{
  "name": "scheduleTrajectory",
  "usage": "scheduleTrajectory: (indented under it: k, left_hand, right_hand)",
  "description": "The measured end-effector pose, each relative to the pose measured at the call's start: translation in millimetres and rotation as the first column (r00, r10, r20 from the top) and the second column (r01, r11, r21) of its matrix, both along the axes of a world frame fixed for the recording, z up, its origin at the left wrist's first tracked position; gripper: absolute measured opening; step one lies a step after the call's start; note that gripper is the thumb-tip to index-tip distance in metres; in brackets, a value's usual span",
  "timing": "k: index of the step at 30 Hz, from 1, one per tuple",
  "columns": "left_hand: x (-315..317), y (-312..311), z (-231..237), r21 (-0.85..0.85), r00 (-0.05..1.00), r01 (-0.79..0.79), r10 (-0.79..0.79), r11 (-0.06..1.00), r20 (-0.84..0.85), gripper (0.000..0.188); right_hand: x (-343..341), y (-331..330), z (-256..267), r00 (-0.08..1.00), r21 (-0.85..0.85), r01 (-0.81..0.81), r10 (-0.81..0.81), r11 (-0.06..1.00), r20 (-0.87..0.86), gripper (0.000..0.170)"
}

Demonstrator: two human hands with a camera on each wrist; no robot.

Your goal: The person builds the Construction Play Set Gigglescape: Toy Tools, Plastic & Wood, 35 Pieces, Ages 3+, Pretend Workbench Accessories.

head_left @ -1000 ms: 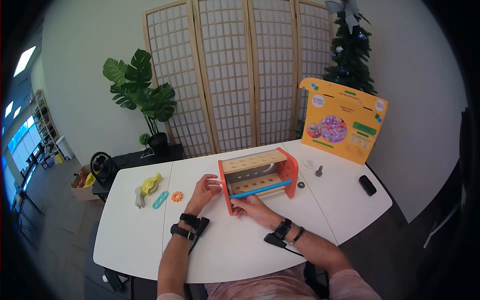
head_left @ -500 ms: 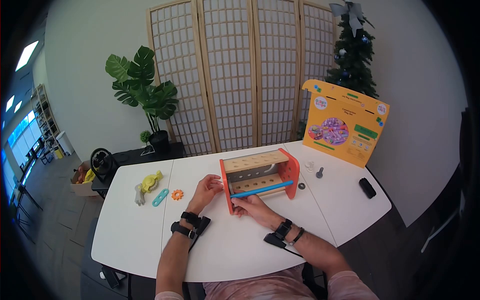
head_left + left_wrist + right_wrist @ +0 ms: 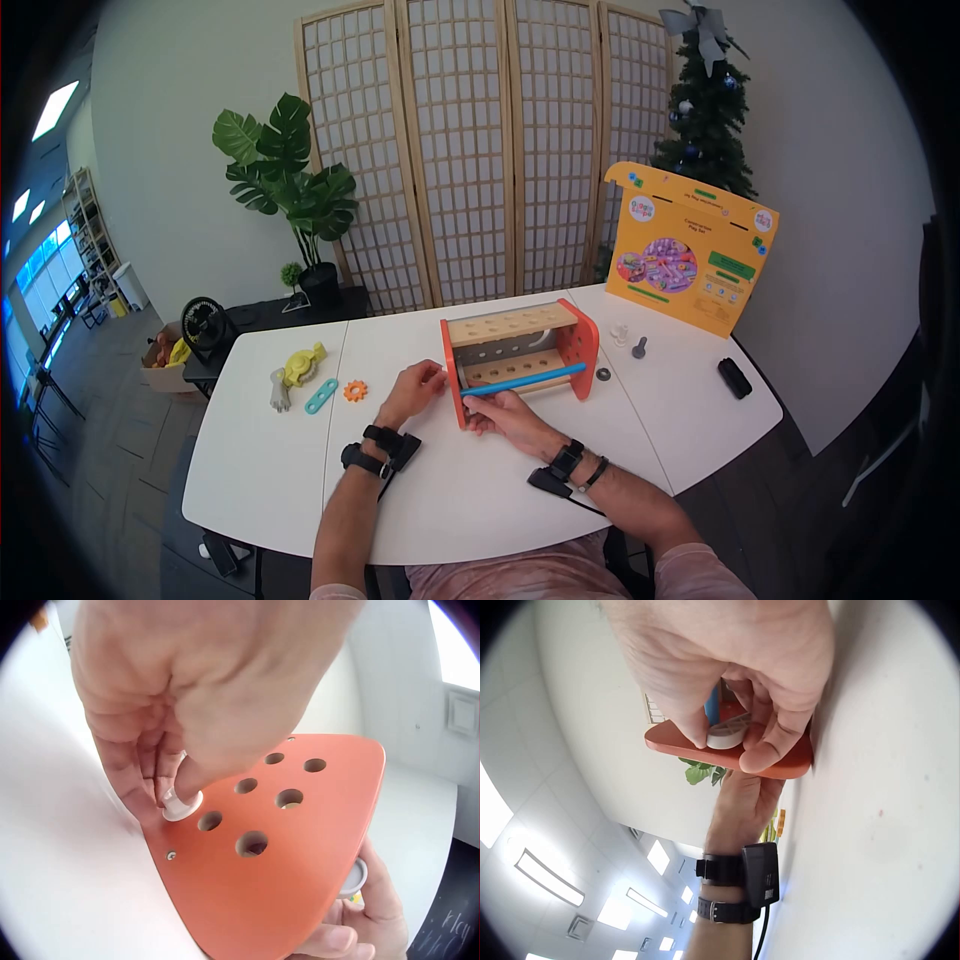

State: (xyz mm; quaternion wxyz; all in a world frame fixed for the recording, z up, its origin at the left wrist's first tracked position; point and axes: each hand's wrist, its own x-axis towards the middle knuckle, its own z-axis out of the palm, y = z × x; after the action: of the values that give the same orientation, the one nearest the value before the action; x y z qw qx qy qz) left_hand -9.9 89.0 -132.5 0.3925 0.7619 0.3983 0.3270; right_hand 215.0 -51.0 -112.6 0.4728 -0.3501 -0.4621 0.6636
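Left wrist: L hand [image 3: 202, 697] pinches white pc [image 3: 180, 808], R hand [image 3: 384, 904] grips grey pc [image 3: 355, 877], both partly hidden.

An office-like room is suggested by the rectangular ceiling lights [image 3: 55, 110] at the upper left, the bright windows [image 3: 45, 263] and tall shelving [image 3: 88, 225] below them, the dark tiled floor [image 3: 120, 450] at lower left, and the folding screen [image 3: 460, 150] placed at top centre.

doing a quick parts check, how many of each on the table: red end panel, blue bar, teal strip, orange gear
Red end panels: 2
Blue bar: 1
Teal strip: 1
Orange gear: 1
Total: 5
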Motion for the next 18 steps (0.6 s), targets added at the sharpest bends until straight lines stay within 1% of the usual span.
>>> scheduleTrajectory:
  k: [2, 3, 5, 11, 13, 15, 16, 17, 18]
  left_hand:
    - [-0.3, -5.3, 4.8, 0.091, 1.000, 0.002, 0.000, 0.996, -0.016, 0.022]
    - [0.2, -6.8, 7.6, 0.091, 1.000, 0.002, -0.001, 0.996, -0.016, 0.022]
    - [0.3, -7.1, 9.1, 0.148, 0.999, 0.003, 0.004, 0.989, -0.051, 0.021]
    - [0.6, -2.4, 3.1, 0.155, 1.000, 0.017, -0.015, 0.988, -0.014, 0.023]
    - [0.0, -1.0, 1.4, 0.166, 1.000, 0.013, -0.008, 0.986, -0.030, 0.025]
    - [-0.7, -0.4, 1.6, 0.177, 0.999, 0.008, 0.000, 0.984, -0.045, 0.027]
    - [-1.1, -0.2, 2.3, 0.136, 0.999, 0.007, 0.000, 0.991, -0.050, 0.028]
    - [-1.0, -0.1, 3.0, 0.094, 0.998, 0.006, -0.001, 0.996, -0.055, 0.029]
    - [-0.7, -0.3, 3.5, 0.095, 0.998, 0.006, 0.000, 0.995, -0.055, 0.029]
  right_hand:
    - [0.3, 0.2, -0.2, 1.000, 0.002, -0.007, 0.007, 1.000, -0.008, 0.026]
    - [0.6, 0.3, -0.3, 1.000, 0.002, -0.013, 0.014, 1.000, -0.015, 0.027]
    - [0.3, -0.7, 0.2, 1.000, -0.002, -0.012, 0.012, 1.000, -0.023, 0.027]
    - [0.8, 0.2, -2.5, 0.999, -0.014, -0.014, 0.014, 1.000, -0.050, 0.026]
    - [1.0, 0.5, -2.5, 0.998, -0.017, -0.015, 0.015, 1.000, -0.053, 0.026]
    - [0.5, 0.1, -1.6, 1.000, -0.025, -0.004, 0.003, 1.000, -0.028, 0.025]
    - [0.0, -0.3, -1.6, 1.000, -0.024, -0.005, 0.005, 1.000, -0.027, 0.025]
    - [-0.5, -1.2, -2.2, 1.000, -0.007, 0.010, -0.010, 1.000, 0.008, 0.025]
    - [-0.7, -1.9, -2.8, 0.999, 0.010, 0.025, -0.025, 1.000, 0.043, 0.025]
